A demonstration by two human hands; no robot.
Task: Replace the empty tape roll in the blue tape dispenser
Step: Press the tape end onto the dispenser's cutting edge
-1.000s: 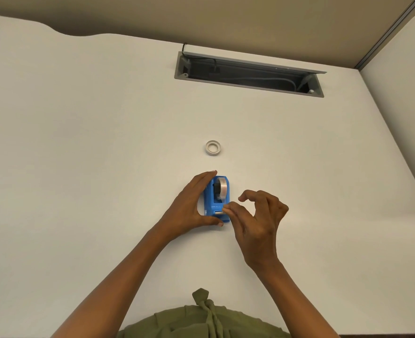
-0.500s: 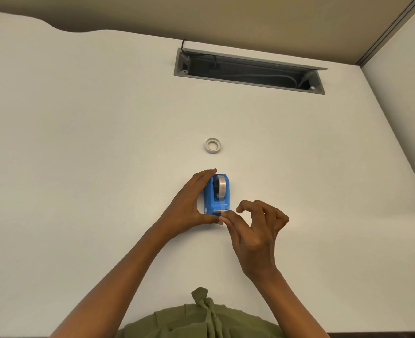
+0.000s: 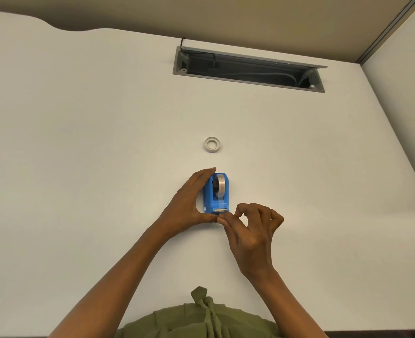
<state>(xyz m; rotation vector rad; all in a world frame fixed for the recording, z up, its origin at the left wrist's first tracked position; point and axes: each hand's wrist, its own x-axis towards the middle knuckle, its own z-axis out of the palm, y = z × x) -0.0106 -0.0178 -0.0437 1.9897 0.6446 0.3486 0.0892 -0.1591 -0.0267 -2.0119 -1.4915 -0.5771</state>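
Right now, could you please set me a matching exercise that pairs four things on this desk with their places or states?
Things:
1. dispenser
2. empty core
3. left hand
4. cable tray

Places or states:
A. lying flat, alone, beyond the dispenser
B. recessed at the far edge, lid open
C. wrapped around the dispenser's side
D. upright, loaded with a roll, between both hands

Pairs: 1-D, 2-A, 3-C, 4-B
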